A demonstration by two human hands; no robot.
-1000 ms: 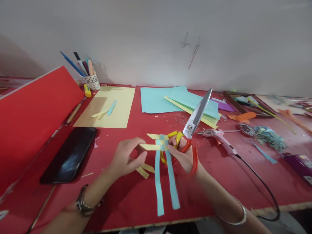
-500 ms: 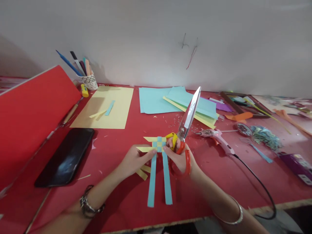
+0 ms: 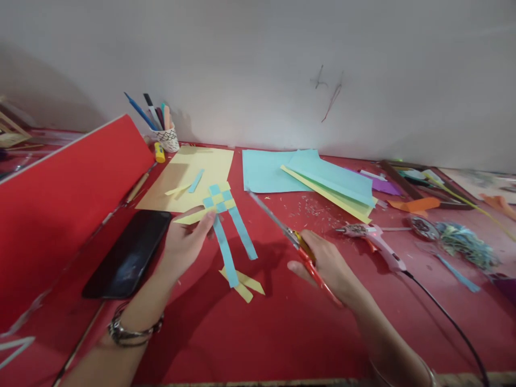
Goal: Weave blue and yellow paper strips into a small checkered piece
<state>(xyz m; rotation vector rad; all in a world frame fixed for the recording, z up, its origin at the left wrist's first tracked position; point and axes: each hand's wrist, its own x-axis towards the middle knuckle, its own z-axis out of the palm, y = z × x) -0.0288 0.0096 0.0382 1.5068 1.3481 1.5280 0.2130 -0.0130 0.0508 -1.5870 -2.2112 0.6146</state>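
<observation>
My left hand (image 3: 187,236) pinches a woven piece of blue and yellow paper strips (image 3: 220,201) by its lower left side. Two long blue tails hang from the checkered weave toward me, and a yellow strip sticks out to the left. In my right hand (image 3: 322,263) is a pair of scissors (image 3: 296,239) with red and yellow handles, its blades pointing up and left, apart from the paper. Below the blue tails, short yellow paper strips (image 3: 245,285) lie crossed on the red table.
A black phone (image 3: 127,255) lies left of my left hand. Behind are a yellow sheet (image 3: 209,161), blue sheets (image 3: 274,172) and a pen cup (image 3: 167,138). To the right rests a pink glue gun (image 3: 379,242) with its black cord (image 3: 443,317). A red board (image 3: 76,215) leans at left.
My right hand has let go of the woven paper and moved right, swinging the scissors blades leftward. My left hand has carried the weave up and left, tilting it. The view has shifted left.
</observation>
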